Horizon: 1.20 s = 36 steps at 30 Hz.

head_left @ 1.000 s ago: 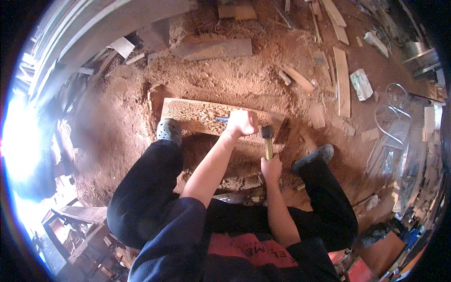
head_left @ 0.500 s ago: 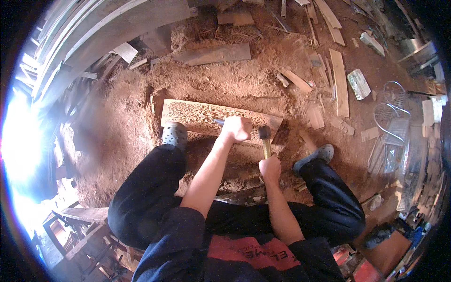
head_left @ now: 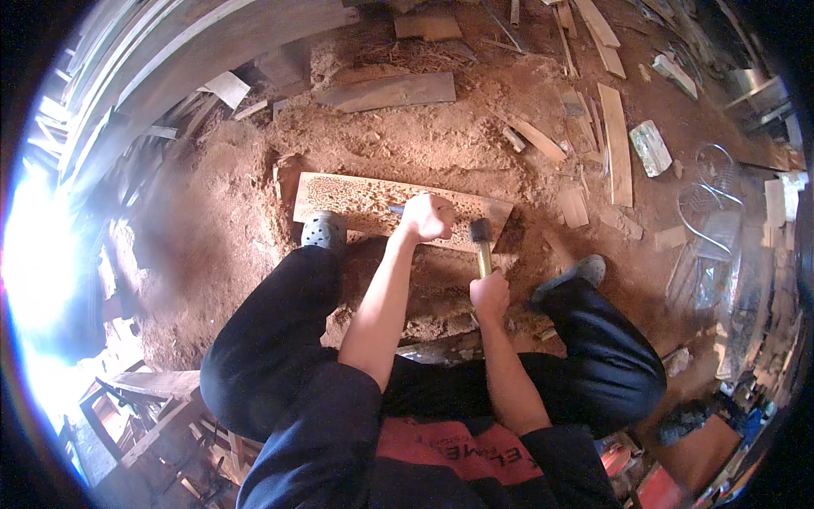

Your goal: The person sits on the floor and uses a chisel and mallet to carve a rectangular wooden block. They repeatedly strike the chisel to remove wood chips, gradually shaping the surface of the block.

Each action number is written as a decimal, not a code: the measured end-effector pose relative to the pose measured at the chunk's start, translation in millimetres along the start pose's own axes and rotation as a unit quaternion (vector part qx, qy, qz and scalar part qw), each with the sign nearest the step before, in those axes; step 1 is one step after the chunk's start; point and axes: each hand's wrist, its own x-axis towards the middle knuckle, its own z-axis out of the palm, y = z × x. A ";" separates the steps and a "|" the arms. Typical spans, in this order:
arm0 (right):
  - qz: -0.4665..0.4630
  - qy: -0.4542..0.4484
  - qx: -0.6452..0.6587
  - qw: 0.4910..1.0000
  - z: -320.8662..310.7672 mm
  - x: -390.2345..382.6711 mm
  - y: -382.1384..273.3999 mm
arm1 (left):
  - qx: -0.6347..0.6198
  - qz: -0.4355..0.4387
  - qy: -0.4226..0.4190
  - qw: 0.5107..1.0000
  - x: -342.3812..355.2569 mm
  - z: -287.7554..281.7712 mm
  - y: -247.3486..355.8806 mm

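two bare hands are working over one pitted wooden board [head_left: 356, 197], which is lying slightly slantwise on the brown ground [head_left: 475, 140], ahead of the person i am following from afar. the left hand [head_left: 427, 218] is gripping a slim dark tool [head_left: 396, 209] in a tight fist, and the tool's exposed end is pointing left over the board; i am not managing to tell whether it is touching the wood. the right hand [head_left: 490, 297] is wrapping fully around the handle of a mallet [head_left: 482, 248], whose dark head is showing just right of the left fist. a grey clog [head_left: 324, 229] is enclosing the left foot at the board's near edge. at lower left, an open wooden frame [head_left: 153, 384] is showing assorted wood pieces between its sides.
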 end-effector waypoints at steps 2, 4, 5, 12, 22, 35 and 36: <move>-0.004 -0.025 -0.006 1.000 -6.0 -2.1 -5.1 | 0.006 -0.007 -0.019 1.000 -0.3 -5.0 0.2; -0.003 -0.037 -0.014 0.999 -3.8 -3.2 0.5 | 0.035 -0.016 -0.019 0.999 -2.1 5.0 -3.7; -0.002 -0.034 -0.014 0.999 -0.6 -1.3 3.8 | 0.066 -0.015 -0.006 0.998 1.6 15.8 -7.5; 0.015 -0.047 -0.013 0.999 -3.9 -3.1 -4.4 | 0.194 -0.031 -0.048 0.979 15.8 31.1 3.9; 0.018 -0.030 -0.005 0.999 -6.0 0.2 -11.7 | 0.179 -0.050 -0.073 0.980 14.3 26.6 12.0; 0.023 -0.045 -0.027 0.998 1.7 1.7 -3.6 | 0.163 -0.012 -0.010 0.986 12.0 33.6 3.0; 0.014 -0.038 -0.020 0.999 -0.1 -1.1 -4.8 | 0.175 -0.014 -0.028 0.984 11.6 31.1 5.3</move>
